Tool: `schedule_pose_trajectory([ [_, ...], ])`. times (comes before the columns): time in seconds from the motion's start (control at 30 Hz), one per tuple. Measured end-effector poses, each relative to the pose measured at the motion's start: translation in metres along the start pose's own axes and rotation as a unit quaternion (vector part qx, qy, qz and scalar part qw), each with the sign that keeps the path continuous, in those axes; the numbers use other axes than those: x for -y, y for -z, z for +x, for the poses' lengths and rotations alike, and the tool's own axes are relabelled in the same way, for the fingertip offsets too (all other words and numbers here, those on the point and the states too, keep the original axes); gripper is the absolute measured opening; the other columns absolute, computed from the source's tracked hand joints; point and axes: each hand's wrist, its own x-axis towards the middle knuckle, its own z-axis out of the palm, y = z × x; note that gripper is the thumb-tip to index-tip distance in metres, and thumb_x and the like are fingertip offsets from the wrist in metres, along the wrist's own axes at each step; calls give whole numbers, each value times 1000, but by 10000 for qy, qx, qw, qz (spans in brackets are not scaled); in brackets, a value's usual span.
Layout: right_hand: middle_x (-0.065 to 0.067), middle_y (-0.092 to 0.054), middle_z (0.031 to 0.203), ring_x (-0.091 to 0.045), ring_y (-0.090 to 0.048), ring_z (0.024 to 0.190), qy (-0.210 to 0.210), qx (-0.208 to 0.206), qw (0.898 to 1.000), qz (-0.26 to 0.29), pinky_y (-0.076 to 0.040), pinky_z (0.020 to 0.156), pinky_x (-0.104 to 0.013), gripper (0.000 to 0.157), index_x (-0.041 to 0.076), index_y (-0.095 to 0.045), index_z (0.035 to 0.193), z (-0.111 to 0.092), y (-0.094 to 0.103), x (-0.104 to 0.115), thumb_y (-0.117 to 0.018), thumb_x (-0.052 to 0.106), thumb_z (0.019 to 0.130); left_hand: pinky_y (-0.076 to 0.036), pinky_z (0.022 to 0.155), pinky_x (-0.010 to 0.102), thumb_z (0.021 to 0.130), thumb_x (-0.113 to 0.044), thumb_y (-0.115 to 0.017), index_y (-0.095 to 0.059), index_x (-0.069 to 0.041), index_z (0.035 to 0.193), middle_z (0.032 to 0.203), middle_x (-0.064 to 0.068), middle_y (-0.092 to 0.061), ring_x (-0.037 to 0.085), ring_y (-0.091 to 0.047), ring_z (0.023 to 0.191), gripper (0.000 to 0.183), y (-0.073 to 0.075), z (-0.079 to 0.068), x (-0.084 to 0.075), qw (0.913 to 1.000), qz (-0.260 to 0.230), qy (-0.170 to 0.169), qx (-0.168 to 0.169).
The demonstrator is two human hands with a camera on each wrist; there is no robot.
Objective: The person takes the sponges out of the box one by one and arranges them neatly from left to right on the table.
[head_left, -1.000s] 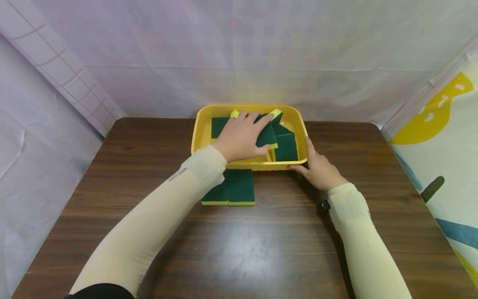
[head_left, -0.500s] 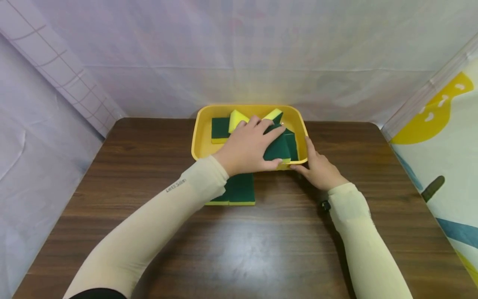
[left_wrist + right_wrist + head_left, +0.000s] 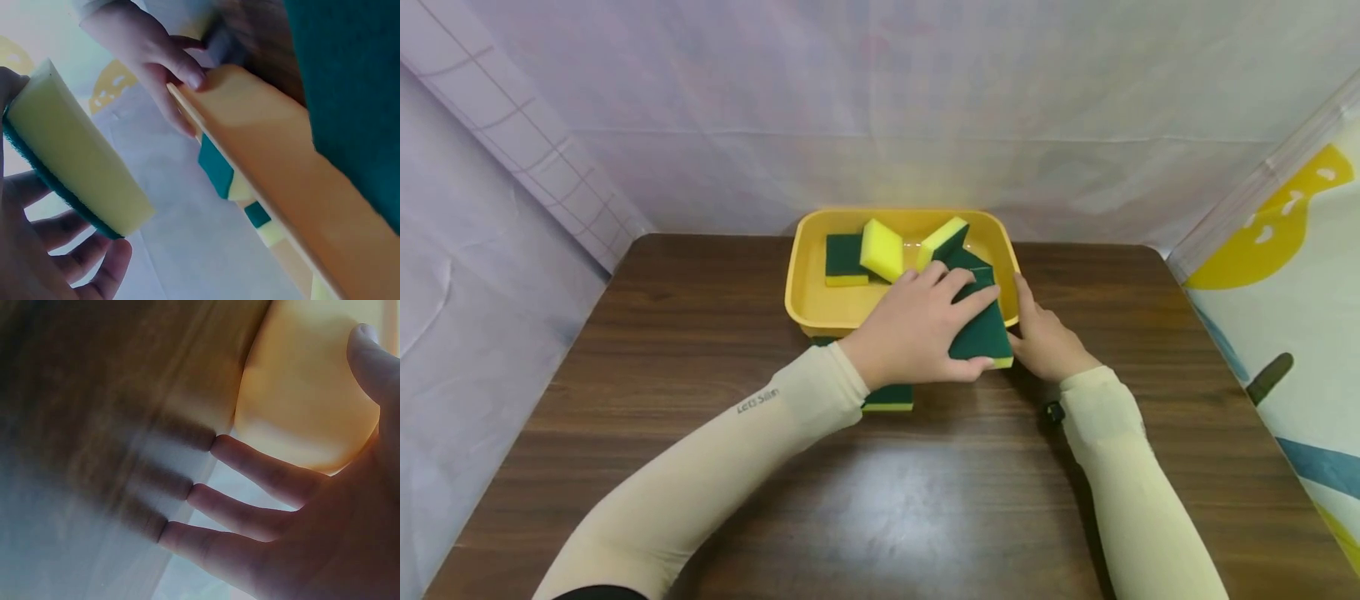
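left hand (image 3: 919, 327) gripping, right hand (image 3: 1051, 342) seemingly straight-fingered

Booth-like workspace: cloth walls (image 3: 880, 100), wood-grain table (image 3: 985, 475)

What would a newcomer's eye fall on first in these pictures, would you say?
Probably the bright yellow bin at the far side of the brown table, with green-and-yellow sponges inside. Next, the left hand, holding another sponge at the bin's near right corner, while the right hand touches the bin's right end.
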Motion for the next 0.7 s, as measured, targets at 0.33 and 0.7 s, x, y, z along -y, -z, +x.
schedule_pose_trajectory([
  [0.33,-37,-48,155,-56,-63,124,195,-184,9996,59,-52,95,-74,104,14,14,173,-2,2,0,-62,47,110,-51,100,44,98,-79,-51,-48,-23,166,153,8,-56,29,-54,128,88,1,-10,-13,9999,15,23,118],
  [0.7,-40,-46,155,-57,-60,127,176,-247,9995,-17,-52,95,-72,108,10,15,172,0,-1,1,-62,52,109,-50,99,49,101,-75,-53,-47,-20,166,150,10,-57,30,-56,128,85,-17,-33,-36,9983,-88,-217,537],
])
